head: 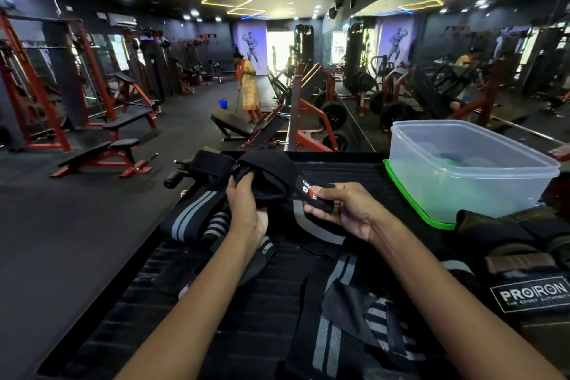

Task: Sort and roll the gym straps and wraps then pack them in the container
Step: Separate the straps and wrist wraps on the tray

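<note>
1. Gym room in bkgd: red/black machines, benches, mirror wall on the rt, lit ceiling frames. A person in a yellow-orange dress [249,88] stands mid-floor w/ a long handle, blue bucket [222,103] just beside.
2. Table [234,327]: dark, ribbed top, fills the lower centre; straps and wraps lie spread over it.
3. Container [462,163]: clear plastic tub, open, at the table's far rt, sitting on its green lid [413,203]. Some roundish shapes show thru the wall; can't tell what they are.
4. Black pad w/ "PROIRON" label [529,295] at the rt edge, near the container, w/ brownish strap pieces on top.
5. Grey-striped wraps: one [191,219] lies at the table's left, partly under the left wrist; another [327,345] near the bottom centre, loose and overlapping other black pieces.
6. Black lifting strap [271,176]: held up above the table btwn both hands, looped/folded, white-red logo near its rt end. Not rolled, not in the container.
7. Left hand [246,210]: fingers curled round the strap's left bunched part, gripping it.
8. Right hand [342,210]: thumb and fingers pinch the strap's logo end.
</note>
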